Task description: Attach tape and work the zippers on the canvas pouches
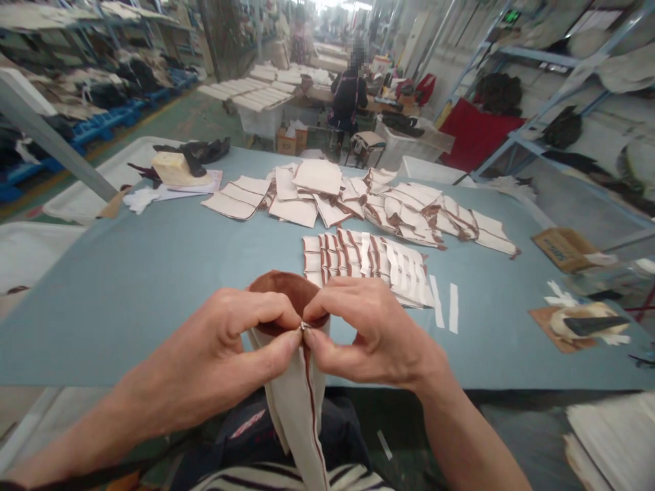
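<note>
A cream tube-shaped piece with brown lining (294,402), resembling a boot shaft, hangs upright over the near table edge. Its open brown mouth faces up, and a brown-edged seam runs down the side. On the left of that seam, my left hand (240,334) pinches the top rim between thumb and forefinger. My right hand (366,327) pinches the rim on the other side, its fingertips almost meeting the left ones. A small pale bit shows between the fingertips, too small to name. Just beyond, a row of overlapped cream pieces with brown edges (348,252) lies on the table.
Loose cream pieces (317,179) pile across the back of the blue-grey table (153,293). White strips (454,308) lie to the right, near a cardboard box (561,249) and a tape-like roll on a brown board (550,331). Another person (349,95) is in the background.
</note>
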A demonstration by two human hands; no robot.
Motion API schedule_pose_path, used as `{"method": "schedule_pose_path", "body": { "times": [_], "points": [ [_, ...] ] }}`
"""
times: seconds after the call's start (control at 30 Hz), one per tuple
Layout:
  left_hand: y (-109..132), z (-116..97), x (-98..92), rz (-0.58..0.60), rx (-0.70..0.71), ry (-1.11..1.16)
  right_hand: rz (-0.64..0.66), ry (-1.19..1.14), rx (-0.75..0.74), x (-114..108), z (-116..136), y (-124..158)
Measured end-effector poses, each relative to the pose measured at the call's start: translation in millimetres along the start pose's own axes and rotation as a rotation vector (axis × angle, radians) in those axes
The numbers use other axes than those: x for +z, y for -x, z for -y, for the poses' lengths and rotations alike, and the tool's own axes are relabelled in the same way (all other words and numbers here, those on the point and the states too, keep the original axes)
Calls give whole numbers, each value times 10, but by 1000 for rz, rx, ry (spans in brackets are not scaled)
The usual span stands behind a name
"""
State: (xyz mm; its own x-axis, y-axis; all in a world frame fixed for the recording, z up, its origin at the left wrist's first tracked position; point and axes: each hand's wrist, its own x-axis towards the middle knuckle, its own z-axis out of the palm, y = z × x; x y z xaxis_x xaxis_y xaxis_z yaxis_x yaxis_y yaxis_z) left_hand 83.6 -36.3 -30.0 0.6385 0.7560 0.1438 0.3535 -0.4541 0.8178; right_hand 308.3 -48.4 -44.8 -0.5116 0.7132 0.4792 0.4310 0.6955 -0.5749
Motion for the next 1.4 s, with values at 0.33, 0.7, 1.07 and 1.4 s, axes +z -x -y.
{"method": "schedule_pose_path", "body": {
  "times": [0.33,0.7,1.07,1.4],
  "points": [
    [16,201,323,-228,-286,604,-132,-48,222,298,69,45],
    [68,157,192,-135,-233,335,-41,107,-16,177,-114,116],
    [-161,226,32,83,-126,125,50,-201,158,118,-246,2],
    [-307,344,-111,169,-141,82,79,52,105,148,-385,-211]
  ]
}}
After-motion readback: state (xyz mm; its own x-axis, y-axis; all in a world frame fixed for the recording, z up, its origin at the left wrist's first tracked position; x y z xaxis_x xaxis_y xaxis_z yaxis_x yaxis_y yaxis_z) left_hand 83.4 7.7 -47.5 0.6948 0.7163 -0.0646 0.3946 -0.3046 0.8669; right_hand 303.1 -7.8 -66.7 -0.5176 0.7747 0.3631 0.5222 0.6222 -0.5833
